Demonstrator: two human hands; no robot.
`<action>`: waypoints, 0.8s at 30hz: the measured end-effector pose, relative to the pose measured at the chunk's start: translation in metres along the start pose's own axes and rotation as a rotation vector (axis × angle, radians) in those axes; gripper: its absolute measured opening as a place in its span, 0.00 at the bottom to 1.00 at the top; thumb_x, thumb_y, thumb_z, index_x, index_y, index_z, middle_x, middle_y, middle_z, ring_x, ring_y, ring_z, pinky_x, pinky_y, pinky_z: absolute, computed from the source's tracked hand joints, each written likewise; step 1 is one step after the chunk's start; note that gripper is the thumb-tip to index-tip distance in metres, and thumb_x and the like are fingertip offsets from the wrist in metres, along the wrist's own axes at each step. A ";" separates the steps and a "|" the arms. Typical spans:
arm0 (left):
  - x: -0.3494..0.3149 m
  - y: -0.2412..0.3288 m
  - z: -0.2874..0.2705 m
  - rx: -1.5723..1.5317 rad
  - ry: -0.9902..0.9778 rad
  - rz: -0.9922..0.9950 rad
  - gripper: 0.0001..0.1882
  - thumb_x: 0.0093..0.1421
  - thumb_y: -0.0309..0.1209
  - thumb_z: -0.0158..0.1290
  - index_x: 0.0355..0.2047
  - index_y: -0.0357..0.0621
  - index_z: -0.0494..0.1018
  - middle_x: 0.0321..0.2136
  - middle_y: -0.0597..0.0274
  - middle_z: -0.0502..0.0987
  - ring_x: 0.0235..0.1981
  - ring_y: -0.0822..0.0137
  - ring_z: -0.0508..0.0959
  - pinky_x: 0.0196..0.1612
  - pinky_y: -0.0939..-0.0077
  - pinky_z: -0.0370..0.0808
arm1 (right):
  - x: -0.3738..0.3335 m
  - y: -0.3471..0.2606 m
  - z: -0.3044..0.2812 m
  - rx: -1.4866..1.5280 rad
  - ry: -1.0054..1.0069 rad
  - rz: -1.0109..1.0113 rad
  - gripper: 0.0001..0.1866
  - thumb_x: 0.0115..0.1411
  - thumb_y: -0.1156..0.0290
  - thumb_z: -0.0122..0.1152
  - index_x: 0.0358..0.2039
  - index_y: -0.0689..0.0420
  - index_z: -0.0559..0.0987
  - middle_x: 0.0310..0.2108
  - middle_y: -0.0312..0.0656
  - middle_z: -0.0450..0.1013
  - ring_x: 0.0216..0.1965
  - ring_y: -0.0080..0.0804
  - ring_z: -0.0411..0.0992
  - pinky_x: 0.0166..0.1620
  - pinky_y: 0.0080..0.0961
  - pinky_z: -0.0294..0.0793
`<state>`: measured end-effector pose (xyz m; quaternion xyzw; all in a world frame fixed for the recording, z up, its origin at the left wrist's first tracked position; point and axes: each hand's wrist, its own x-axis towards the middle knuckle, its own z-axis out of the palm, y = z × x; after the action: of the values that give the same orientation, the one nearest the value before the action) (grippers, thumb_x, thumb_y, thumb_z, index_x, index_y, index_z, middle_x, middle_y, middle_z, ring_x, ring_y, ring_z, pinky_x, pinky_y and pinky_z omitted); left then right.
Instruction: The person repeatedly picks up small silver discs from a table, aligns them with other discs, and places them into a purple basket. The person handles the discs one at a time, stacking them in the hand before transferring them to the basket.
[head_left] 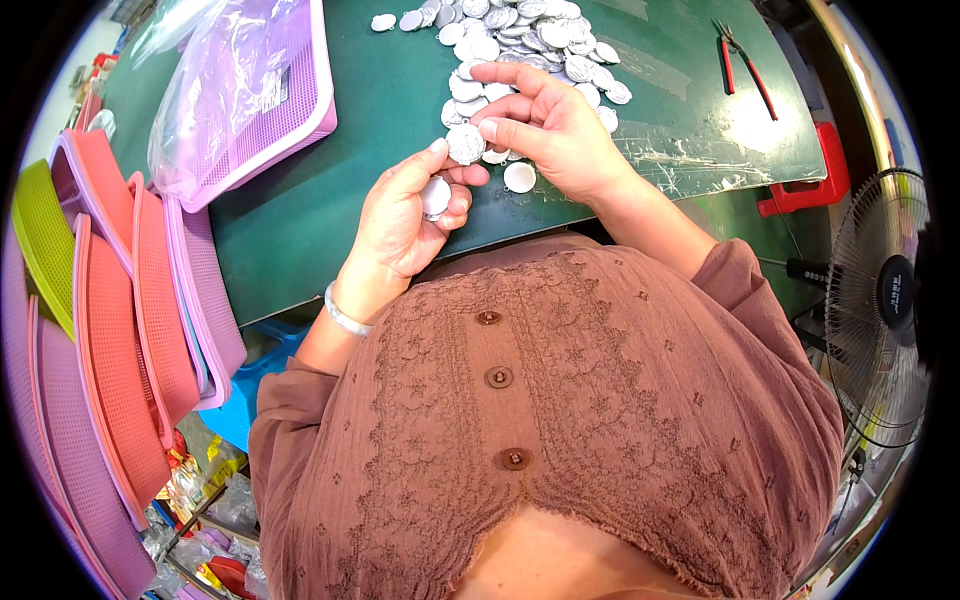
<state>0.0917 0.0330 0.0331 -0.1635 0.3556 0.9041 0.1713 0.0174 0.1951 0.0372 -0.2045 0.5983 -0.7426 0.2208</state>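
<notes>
My left hand is closed around silver medallions. One round medallion with a raised pattern sits upright at the thumb and fingertips, a small loop at its top. Another, paler and smoother medallion lies against the curled fingers lower down. My right hand reaches in from the right, thumb and middle finger pinched at the patterned medallion's upper right edge, index finger stretched out above. Behind both hands spreads a heap of silver medallions. A single medallion lies near the table's front edge, below my right hand.
On the green table, a purple basket with clear plastic bags stands at the left. Red-handled pliers lie at the far right. Stacked pink and purple baskets lean at my left; a fan stands at my right.
</notes>
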 end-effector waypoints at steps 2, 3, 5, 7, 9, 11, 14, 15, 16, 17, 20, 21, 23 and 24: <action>-0.001 0.000 0.000 -0.004 0.005 -0.006 0.15 0.60 0.35 0.43 0.37 0.33 0.67 0.26 0.52 0.73 0.17 0.74 0.67 0.17 0.87 0.61 | 0.000 0.001 0.000 0.005 -0.004 -0.001 0.23 0.51 0.77 0.56 0.49 0.64 0.64 0.27 0.37 0.73 0.29 0.18 0.68 0.33 0.15 0.67; -0.001 0.000 0.000 -0.002 0.013 -0.003 0.15 0.60 0.35 0.43 0.37 0.33 0.67 0.26 0.52 0.73 0.18 0.74 0.68 0.17 0.87 0.62 | 0.000 0.000 0.000 0.015 -0.007 0.006 0.23 0.52 0.76 0.56 0.49 0.64 0.64 0.28 0.37 0.73 0.29 0.18 0.68 0.33 0.15 0.67; 0.000 0.000 0.000 0.001 0.029 0.002 0.15 0.60 0.35 0.43 0.37 0.33 0.67 0.26 0.52 0.73 0.18 0.74 0.68 0.17 0.87 0.62 | 0.000 -0.002 0.001 0.035 -0.014 0.019 0.23 0.52 0.76 0.55 0.49 0.64 0.64 0.28 0.37 0.73 0.29 0.18 0.68 0.33 0.15 0.67; -0.001 0.000 0.001 -0.001 0.032 0.005 0.14 0.60 0.35 0.43 0.36 0.33 0.67 0.26 0.52 0.73 0.18 0.74 0.68 0.17 0.86 0.63 | -0.001 -0.002 0.000 0.041 -0.019 0.019 0.22 0.52 0.75 0.55 0.49 0.64 0.64 0.28 0.37 0.73 0.29 0.18 0.68 0.34 0.16 0.67; -0.001 -0.001 0.001 -0.008 0.025 0.006 0.14 0.60 0.35 0.43 0.36 0.33 0.67 0.26 0.52 0.73 0.18 0.74 0.69 0.18 0.86 0.64 | -0.001 -0.003 0.001 0.044 -0.018 0.020 0.22 0.52 0.75 0.55 0.49 0.64 0.65 0.28 0.38 0.73 0.30 0.19 0.68 0.35 0.16 0.67; 0.000 -0.001 -0.001 -0.019 0.010 0.006 0.14 0.60 0.35 0.43 0.35 0.33 0.67 0.27 0.51 0.73 0.18 0.74 0.69 0.18 0.86 0.64 | -0.001 -0.005 0.002 0.044 -0.012 0.021 0.22 0.52 0.76 0.55 0.48 0.64 0.65 0.29 0.38 0.73 0.31 0.19 0.69 0.36 0.17 0.68; 0.000 -0.002 -0.001 -0.025 0.014 0.004 0.14 0.60 0.35 0.43 0.36 0.33 0.67 0.27 0.51 0.74 0.18 0.74 0.69 0.18 0.86 0.65 | 0.000 0.000 0.000 -0.008 -0.023 -0.011 0.23 0.51 0.77 0.55 0.48 0.64 0.65 0.29 0.38 0.73 0.32 0.20 0.69 0.37 0.18 0.68; 0.000 -0.002 -0.002 -0.026 0.015 0.003 0.14 0.60 0.35 0.43 0.36 0.33 0.66 0.27 0.51 0.73 0.19 0.73 0.69 0.19 0.86 0.66 | 0.000 0.001 -0.001 -0.007 -0.028 -0.022 0.23 0.51 0.77 0.55 0.48 0.64 0.65 0.29 0.38 0.73 0.32 0.20 0.69 0.38 0.18 0.68; 0.000 -0.002 -0.002 -0.027 0.017 0.002 0.14 0.60 0.35 0.43 0.37 0.33 0.66 0.27 0.52 0.73 0.20 0.73 0.70 0.19 0.87 0.67 | 0.000 0.003 -0.001 -0.006 -0.033 -0.034 0.23 0.50 0.78 0.56 0.48 0.64 0.65 0.29 0.38 0.73 0.33 0.20 0.69 0.39 0.18 0.68; 0.000 -0.002 -0.003 -0.028 0.018 0.002 0.14 0.60 0.34 0.43 0.38 0.34 0.65 0.27 0.52 0.73 0.21 0.73 0.70 0.19 0.88 0.68 | 0.001 0.003 -0.001 -0.005 -0.039 -0.045 0.23 0.50 0.78 0.56 0.48 0.64 0.65 0.29 0.38 0.73 0.33 0.20 0.69 0.39 0.18 0.68; 0.000 -0.003 -0.002 -0.044 0.015 0.046 0.13 0.59 0.31 0.44 0.39 0.32 0.67 0.33 0.51 0.73 0.29 0.68 0.74 0.32 0.81 0.74 | -0.001 0.000 0.000 -0.049 -0.087 -0.122 0.24 0.49 0.79 0.56 0.49 0.63 0.65 0.29 0.38 0.73 0.33 0.20 0.70 0.40 0.19 0.67; 0.000 -0.003 0.000 -0.026 0.016 0.092 0.13 0.58 0.29 0.44 0.40 0.32 0.67 0.35 0.52 0.73 0.32 0.68 0.74 0.35 0.80 0.74 | -0.002 -0.001 0.000 -0.079 -0.093 -0.152 0.24 0.49 0.80 0.56 0.49 0.63 0.65 0.29 0.38 0.73 0.33 0.21 0.69 0.40 0.18 0.67; -0.001 -0.003 0.005 0.009 0.019 0.185 0.13 0.57 0.25 0.45 0.42 0.33 0.67 0.39 0.53 0.71 0.38 0.66 0.74 0.42 0.77 0.74 | -0.004 -0.003 0.001 -0.139 -0.106 -0.211 0.25 0.48 0.80 0.56 0.49 0.62 0.64 0.29 0.38 0.74 0.34 0.21 0.69 0.40 0.18 0.67; -0.001 -0.003 0.004 0.018 0.008 0.204 0.14 0.57 0.24 0.46 0.43 0.33 0.66 0.40 0.54 0.71 0.40 0.66 0.73 0.43 0.77 0.73 | -0.004 -0.002 0.001 -0.147 -0.114 -0.214 0.26 0.48 0.81 0.56 0.50 0.62 0.63 0.29 0.38 0.73 0.34 0.21 0.69 0.40 0.18 0.67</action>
<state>0.0933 0.0375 0.0340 -0.1286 0.3790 0.9131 0.0783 0.0211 0.1970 0.0394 -0.3247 0.6121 -0.7034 0.1586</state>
